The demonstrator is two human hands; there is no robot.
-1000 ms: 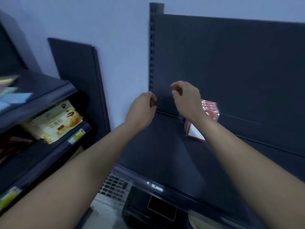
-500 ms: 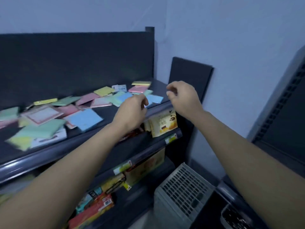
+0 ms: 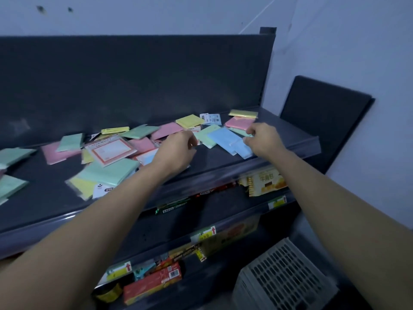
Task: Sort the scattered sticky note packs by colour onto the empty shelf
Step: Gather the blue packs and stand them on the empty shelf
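Head view: the sticky note packs (image 3: 107, 173) lie scattered, many overlapping, along the top shelf (image 3: 223, 162) of a dark rack, in green, pink, yellow and blue. At the left edge of the picture several green ones are cut off. A red-bordered pack (image 3: 111, 151) rests on top of the heap; its print is too small to read.

The left hand (image 3: 176, 151) hovers over the middle of the heap, seen from the back, fingers (image 3: 192, 139) loosely curled with nothing visible in them. It covers the packs beneath it, so I cannot tell whether it touches any. The right hand (image 3: 264, 139) is at the right end of the shelf, thumb and forefinger narrowly apart just beside the near corner of a blue pack (image 3: 225, 139). Whether they pinch its clear wrapper cannot be made out. A pink pack (image 3: 240, 123) and a yellow pack (image 3: 242, 113) lie just behind that hand.

Both forearms reach in from the bottom corners and hide parts of the lower shelves. There, a yellow snack packet (image 3: 266, 182) and a red box (image 3: 152, 285) show among blurred goods and price tags (image 3: 206, 233). A white slotted crate (image 3: 283, 280) sits at the bottom right, partly cut off. A dark board (image 3: 324, 117) leans against the pale wall (image 3: 335, 41).
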